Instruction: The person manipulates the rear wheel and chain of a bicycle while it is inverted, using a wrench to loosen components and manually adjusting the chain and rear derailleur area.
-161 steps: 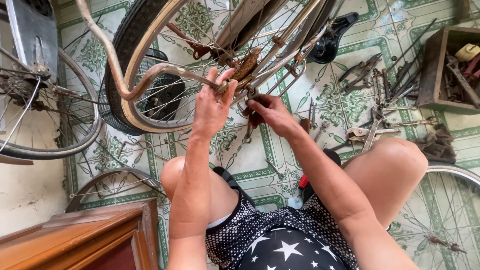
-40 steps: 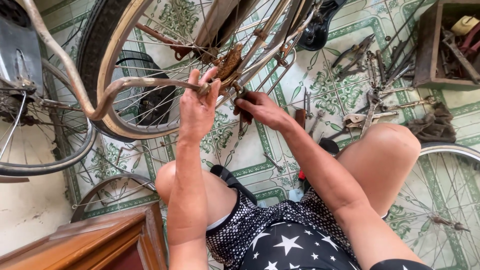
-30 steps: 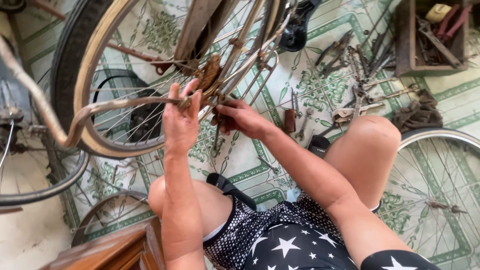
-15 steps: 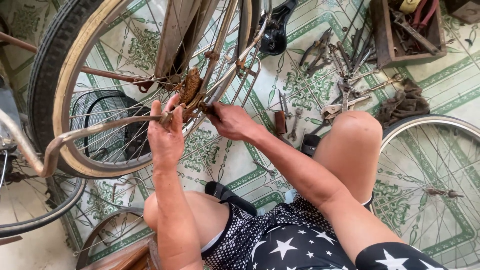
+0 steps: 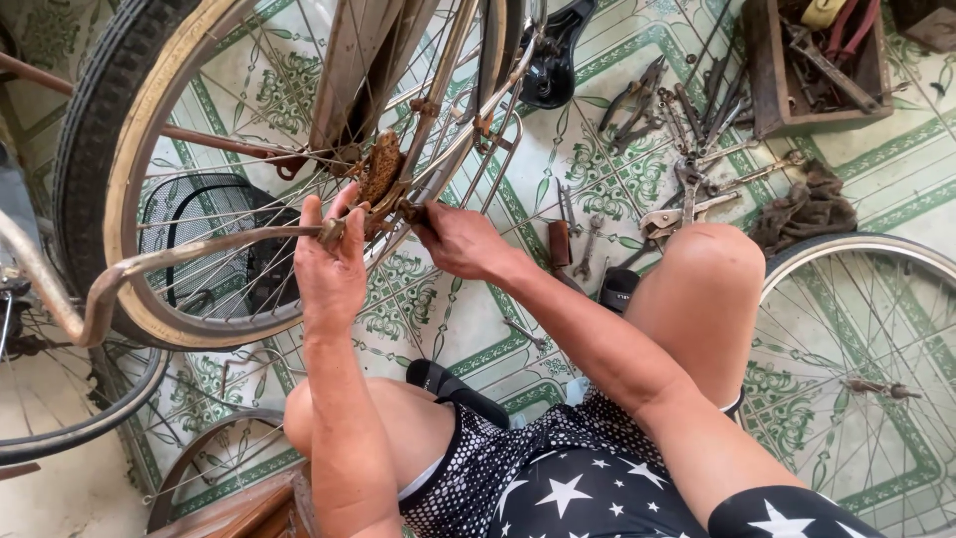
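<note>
A bicycle wheel [image 5: 129,199] with a cream rim and black tyre stands in front of me, its rusty hub and sprocket [image 5: 380,171] in the middle. My left hand [image 5: 331,264] grips the end of a worn metal stay [image 5: 199,249] beside the hub. My right hand [image 5: 460,239] is closed on a small dark part at the axle, just right of the sprocket; what it pinches is hidden by the fingers. Both knees frame the view as I squat.
Wrenches and pliers [image 5: 677,149] lie scattered on the green patterned tile floor. A wooden toolbox [image 5: 817,60] sits at top right, a rag [image 5: 807,214] beside it. A loose spoked wheel [image 5: 866,369] lies at right, another wheel [image 5: 60,418] at left, wooden furniture [image 5: 239,508] below.
The view has shifted, so the wheel and hub sit lower and more central. Both hands stay at the hub, the left still on the stay, the right at the axle.
</note>
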